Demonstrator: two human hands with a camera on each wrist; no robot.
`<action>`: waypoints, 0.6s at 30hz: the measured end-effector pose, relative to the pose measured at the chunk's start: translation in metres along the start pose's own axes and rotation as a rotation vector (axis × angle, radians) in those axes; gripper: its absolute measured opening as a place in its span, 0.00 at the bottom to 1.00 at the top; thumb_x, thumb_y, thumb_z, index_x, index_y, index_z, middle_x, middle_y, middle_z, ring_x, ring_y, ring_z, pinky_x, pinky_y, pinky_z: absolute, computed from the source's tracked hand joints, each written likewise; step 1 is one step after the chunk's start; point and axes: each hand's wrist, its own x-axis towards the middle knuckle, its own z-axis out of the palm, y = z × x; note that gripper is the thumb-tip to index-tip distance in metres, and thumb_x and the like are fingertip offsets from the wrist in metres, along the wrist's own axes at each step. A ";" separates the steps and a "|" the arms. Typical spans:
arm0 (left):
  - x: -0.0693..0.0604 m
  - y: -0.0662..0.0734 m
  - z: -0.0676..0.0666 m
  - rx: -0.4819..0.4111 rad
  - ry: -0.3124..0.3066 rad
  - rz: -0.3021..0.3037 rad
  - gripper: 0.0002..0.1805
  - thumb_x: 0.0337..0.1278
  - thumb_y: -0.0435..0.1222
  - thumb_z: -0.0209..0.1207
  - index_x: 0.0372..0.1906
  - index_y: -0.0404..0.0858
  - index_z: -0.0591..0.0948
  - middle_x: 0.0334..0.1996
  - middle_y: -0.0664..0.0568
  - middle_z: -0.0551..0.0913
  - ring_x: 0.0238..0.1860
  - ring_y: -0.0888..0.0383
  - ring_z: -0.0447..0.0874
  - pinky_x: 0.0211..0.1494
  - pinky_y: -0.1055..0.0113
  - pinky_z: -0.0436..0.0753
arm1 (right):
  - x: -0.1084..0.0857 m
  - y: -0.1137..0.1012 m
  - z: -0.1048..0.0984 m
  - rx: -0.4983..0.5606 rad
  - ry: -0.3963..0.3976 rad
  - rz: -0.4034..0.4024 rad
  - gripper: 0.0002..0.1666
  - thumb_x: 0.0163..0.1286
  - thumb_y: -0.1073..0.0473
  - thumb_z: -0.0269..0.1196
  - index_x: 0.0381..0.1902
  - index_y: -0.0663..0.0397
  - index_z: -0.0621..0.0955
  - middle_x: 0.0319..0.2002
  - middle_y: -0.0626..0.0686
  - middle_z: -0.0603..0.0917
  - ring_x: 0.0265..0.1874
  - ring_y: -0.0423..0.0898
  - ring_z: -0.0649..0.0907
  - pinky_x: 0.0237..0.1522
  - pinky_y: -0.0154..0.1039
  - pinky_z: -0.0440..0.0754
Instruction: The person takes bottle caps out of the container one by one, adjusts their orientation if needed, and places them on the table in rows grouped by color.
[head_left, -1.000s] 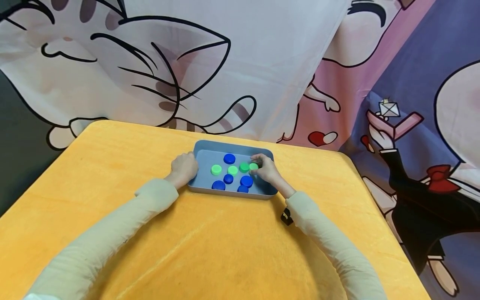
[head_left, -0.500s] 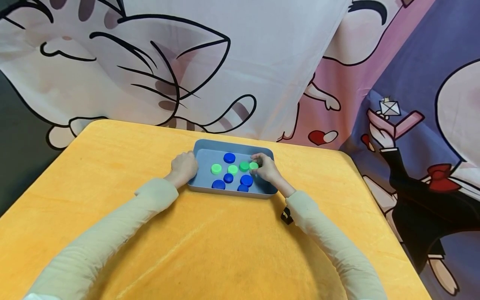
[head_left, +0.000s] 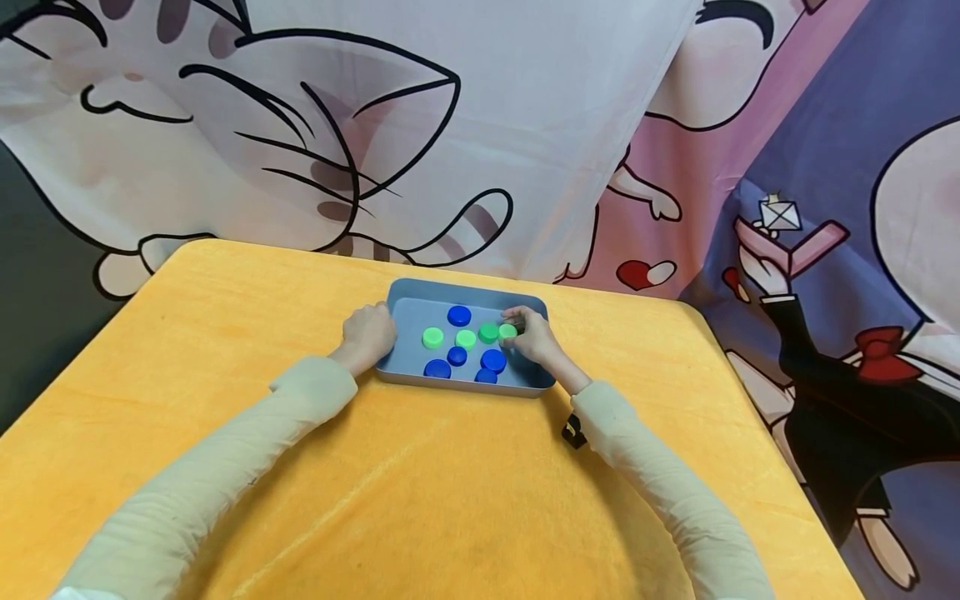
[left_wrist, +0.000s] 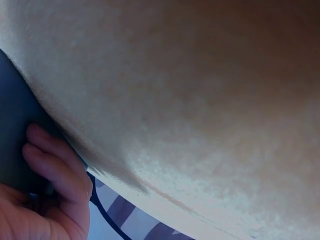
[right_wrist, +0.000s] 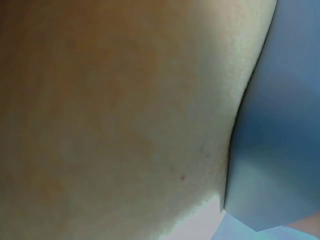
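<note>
A blue-grey rectangular tray (head_left: pixel 408 367) lies on the table in the head view. Several round bottle caps are in it, some blue, like the blue cap (head_left: pixel 459 316), others green. My left hand (head_left: pixel 367 337) grips the tray's left wall; in the left wrist view its fingers (left_wrist: pixel 60 175) curl against the dark tray side. Inside the tray's right end, my right hand (head_left: pixel 534 337) has thumb and fingers around a light green cap (head_left: pixel 507 332), beside a darker green cap (head_left: pixel 488 333). The right wrist view shows mostly skin and the tray wall (right_wrist: pixel 275 140).
A yellow cloth covers the table (head_left: pixel 390 500). A printed cartoon curtain (head_left: pixel 525 150) hangs right behind its far edge. Under the right forearm is a small black object (head_left: pixel 573 432), possibly part of the wrist camera.
</note>
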 end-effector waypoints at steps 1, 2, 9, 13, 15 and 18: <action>0.000 0.000 0.000 -0.001 0.000 -0.002 0.17 0.70 0.35 0.44 0.51 0.25 0.74 0.32 0.38 0.79 0.29 0.49 0.78 0.30 0.60 0.80 | 0.000 0.000 0.000 0.000 0.001 0.003 0.26 0.58 0.72 0.67 0.55 0.63 0.75 0.53 0.62 0.81 0.52 0.57 0.79 0.60 0.48 0.75; 0.000 0.000 0.000 -0.001 0.001 -0.003 0.17 0.70 0.35 0.44 0.51 0.25 0.74 0.32 0.38 0.79 0.29 0.49 0.79 0.30 0.60 0.80 | 0.000 -0.001 0.000 -0.001 0.001 0.006 0.26 0.58 0.72 0.67 0.55 0.63 0.75 0.53 0.62 0.81 0.52 0.57 0.79 0.60 0.48 0.75; -0.001 0.001 0.000 -0.002 0.008 -0.004 0.17 0.70 0.34 0.44 0.50 0.25 0.74 0.32 0.37 0.79 0.29 0.49 0.79 0.31 0.58 0.81 | 0.000 -0.001 0.000 0.009 0.007 0.008 0.26 0.59 0.71 0.66 0.55 0.63 0.75 0.53 0.63 0.80 0.52 0.57 0.79 0.60 0.48 0.76; -0.002 0.001 0.000 -0.005 0.010 -0.003 0.17 0.70 0.34 0.44 0.51 0.24 0.74 0.31 0.38 0.79 0.28 0.49 0.79 0.30 0.60 0.80 | -0.003 -0.002 0.000 0.018 0.019 0.001 0.26 0.59 0.71 0.66 0.55 0.64 0.75 0.53 0.63 0.80 0.52 0.57 0.79 0.58 0.48 0.77; -0.002 0.001 0.000 -0.007 0.010 -0.001 0.17 0.70 0.34 0.44 0.51 0.24 0.74 0.30 0.38 0.79 0.28 0.49 0.79 0.29 0.60 0.80 | -0.004 -0.003 0.000 0.017 0.024 -0.003 0.26 0.59 0.71 0.66 0.55 0.63 0.75 0.52 0.63 0.80 0.51 0.57 0.79 0.58 0.48 0.77; -0.001 0.001 0.000 -0.005 0.011 -0.002 0.17 0.70 0.34 0.44 0.51 0.24 0.74 0.31 0.38 0.79 0.28 0.49 0.79 0.30 0.60 0.80 | -0.005 -0.006 -0.001 0.010 0.033 -0.014 0.26 0.58 0.71 0.67 0.56 0.63 0.75 0.52 0.63 0.80 0.51 0.57 0.79 0.57 0.48 0.77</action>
